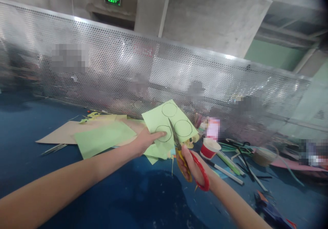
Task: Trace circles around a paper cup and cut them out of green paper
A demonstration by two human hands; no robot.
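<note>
Head view: left hand (146,141) pinches pale green paper sheet with three drawn black circles (167,125), lifted above blue table (77,181). Right hand (191,164) clamped in red-and-yellow scissors (188,159), blades at lowest circle. Step judged: cutting circle out; next needs paper turned along line.

Open blue tabletop (123,195) near the body, front-left and centre: free passage. Far side closed off by perforated metal screen (107,68), running full width. Left-centre covered by flat brown cardboard (58,133) and green paper sheet (102,138), low, passable over. Right side cluttered: red paper cup (208,148) upright, markers (228,169) and tangled cords (241,150) just behind, woven basket (263,155) further right. Dark tool (271,212) near right edge.
</note>
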